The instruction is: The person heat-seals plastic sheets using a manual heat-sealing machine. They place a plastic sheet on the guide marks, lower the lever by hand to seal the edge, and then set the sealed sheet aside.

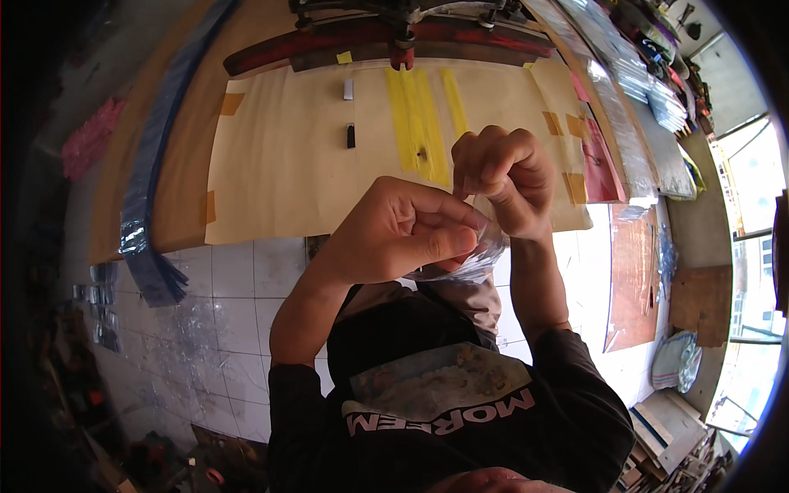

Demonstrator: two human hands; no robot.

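Note:
My left hand and my right hand meet in front of my chest, both pinching a small clear plastic bag. The left thumb and fingers clamp the bag's lower part. Fingers of the right hand curl over its upper edge. What is inside the bag is hidden by my fingers. Beyond the hands lies a cream paper sheet taped onto a brown workbench, with yellow tape strips on it.
A red-brown press bar crosses the bench's far edge. Two small dark and white pieces lie on the paper. Blue plastic strips hang at the left. Stacks of clear bags lie at the right. White floor tiles are below.

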